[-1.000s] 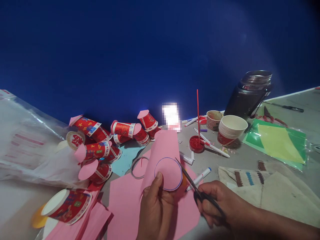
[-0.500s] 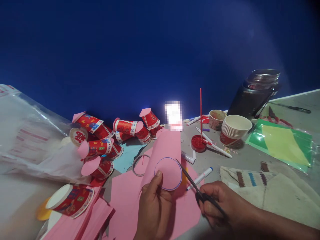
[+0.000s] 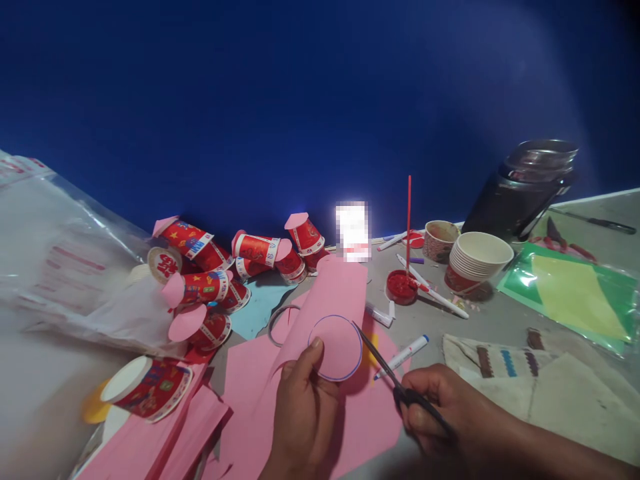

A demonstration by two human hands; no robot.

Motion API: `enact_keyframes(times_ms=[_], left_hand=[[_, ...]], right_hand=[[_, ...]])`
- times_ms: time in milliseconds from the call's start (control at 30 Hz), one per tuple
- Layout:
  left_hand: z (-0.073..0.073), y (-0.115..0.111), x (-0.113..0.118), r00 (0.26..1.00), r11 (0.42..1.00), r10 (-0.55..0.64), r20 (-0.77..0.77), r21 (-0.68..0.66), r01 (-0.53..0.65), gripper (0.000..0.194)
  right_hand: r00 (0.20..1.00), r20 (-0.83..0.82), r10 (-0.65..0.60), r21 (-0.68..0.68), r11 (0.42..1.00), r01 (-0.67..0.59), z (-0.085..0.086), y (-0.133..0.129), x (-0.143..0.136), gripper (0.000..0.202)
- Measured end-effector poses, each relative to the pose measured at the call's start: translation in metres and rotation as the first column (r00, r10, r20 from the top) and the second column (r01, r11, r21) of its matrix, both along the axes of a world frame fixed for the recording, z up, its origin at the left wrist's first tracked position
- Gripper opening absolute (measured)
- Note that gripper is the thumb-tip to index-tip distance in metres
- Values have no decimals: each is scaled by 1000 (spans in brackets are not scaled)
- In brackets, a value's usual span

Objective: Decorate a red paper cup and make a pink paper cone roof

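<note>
My left hand (image 3: 305,407) pinches a curling sheet of pink paper (image 3: 333,290), thumb on top and fingers beneath. A circle outlined in blue is drawn on it, and the paper's lower right edge follows that outline. My right hand (image 3: 440,407) grips dark-handled scissors (image 3: 383,363), their blades at the circle's upper right edge. Whether the blades are parted is hard to make out. Below the hands lies more pink paper (image 3: 250,393) on the table. A blue-capped marker (image 3: 403,358) rests just beyond the scissors.
Several red paper cups (image 3: 200,290) with pink discs attached lie at the left, near a plastic bag (image 3: 85,267). At the right stand stacked cups (image 3: 470,263), a pot of red paint (image 3: 401,287) with a stick in it, a dark flask (image 3: 520,190) and a cloth (image 3: 545,393).
The scissors' blades have advanced slightly along the blue outline as the pink sheet tilts a little. The whole view has shifted slightly, moving the background things rightward.
</note>
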State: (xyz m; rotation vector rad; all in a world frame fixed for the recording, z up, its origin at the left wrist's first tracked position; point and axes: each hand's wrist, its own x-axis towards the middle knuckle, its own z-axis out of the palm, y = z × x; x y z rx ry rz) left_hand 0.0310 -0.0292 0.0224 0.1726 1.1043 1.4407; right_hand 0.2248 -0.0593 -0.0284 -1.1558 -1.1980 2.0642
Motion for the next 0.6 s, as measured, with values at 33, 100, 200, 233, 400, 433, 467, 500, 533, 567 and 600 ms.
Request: enact_keyframes(times_ms=[33, 100, 200, 233, 400, 433, 467, 500, 533, 567, 600], left_hand=[[1, 1, 0, 1000, 1000, -8, -7, -5, 8, 28], [3, 2, -1, 1000, 1000, -22, -13, -16, 21, 28], [5, 2, -2, 999, 1000, -27, -34, 2, 27, 33], [4, 2, -3, 998, 999, -42, -52, 17, 43, 33], [5, 1, -4, 989, 993, -106, -100, 47, 111, 34], [6, 1, -4, 990, 993, -100, -94, 47, 105, 35], [7, 1, -3, 991, 994, -98, -89, 46, 102, 36], [8, 1, -3, 991, 994, -98, -87, 47, 102, 36], [8, 1, -2, 992, 994, -97, -84, 50, 101, 36], [8, 1, -3, 992, 993, -99, -83, 51, 103, 36], [8, 0, -3, 991, 993, -99, -86, 52, 103, 36]], right_hand=[[1000, 9, 0, 2, 1000, 0, 0, 0, 0, 35], [1000, 24, 11, 11, 1000, -11, -2, -1, 2, 40], [999, 26, 41, 35, 999, -41, -5, -1, 4, 52], [998, 26, 51, 42, 998, -52, -6, -1, 5, 56], [996, 61, 67, 40, 997, -69, -9, -2, 7, 66], [996, 66, 65, 41, 997, -68, -8, -2, 7, 67], [996, 68, 65, 41, 997, -67, -8, -2, 7, 68], [996, 68, 64, 42, 997, -67, -7, -1, 7, 69], [996, 67, 64, 40, 997, -67, -5, -1, 6, 70], [996, 69, 62, 39, 997, -65, -4, -1, 6, 70], [995, 75, 59, 37, 997, -62, -3, 0, 6, 70]])
